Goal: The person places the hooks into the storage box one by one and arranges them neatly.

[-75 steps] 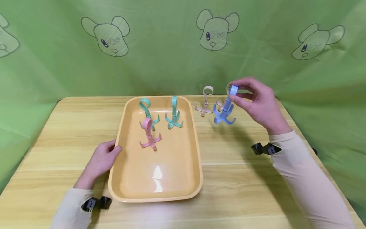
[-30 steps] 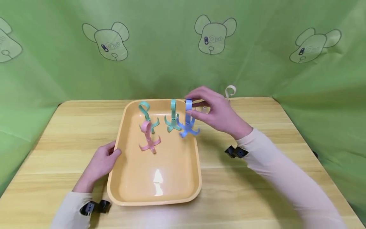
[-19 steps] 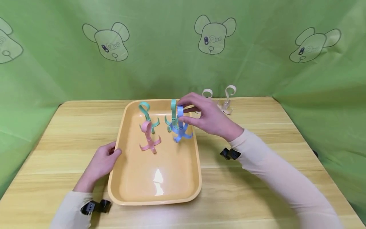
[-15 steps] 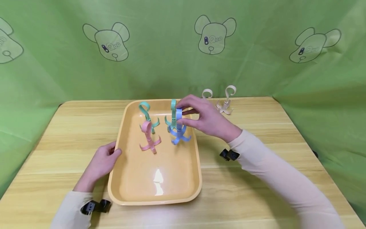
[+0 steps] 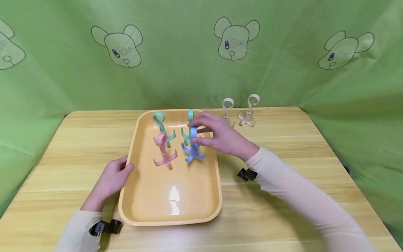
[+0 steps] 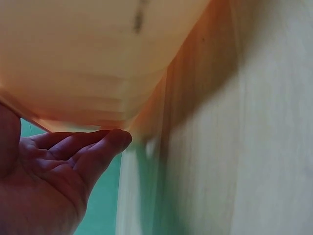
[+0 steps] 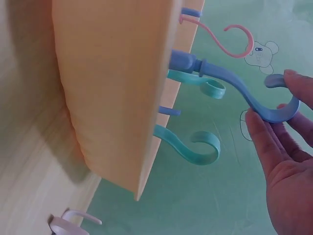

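My right hand [image 5: 217,134] pinches the curled top of a blue multi-prong hanging hook [image 5: 193,152], upright inside the orange tray [image 5: 170,223]. Whether its prongs touch the tray floor I cannot tell. In the right wrist view, thumb and fingers hold the blue hook's curl [image 7: 279,115]. A pink hook [image 5: 165,157] and a teal hook [image 5: 160,122] stand on the tray's left side. Another teal hook [image 5: 191,115] is just behind the blue one, partly hidden. My left hand [image 5: 110,180] holds the tray's left rim, thumb on top; in the left wrist view its fingers [image 6: 98,152] reach under the rim.
Two pale pink hooks, one near the tray [image 5: 227,105] and one farther right [image 5: 248,113], stand on the wooden table [image 5: 283,140] behind my right hand. A green curtain [image 5: 176,80] with bear-head drawings hangs along the back and sides.
My right hand has carried the blue hook from the table's back right, left over the tray rim and then lower, in front of the right teal hook. The left hand stays on the rim.
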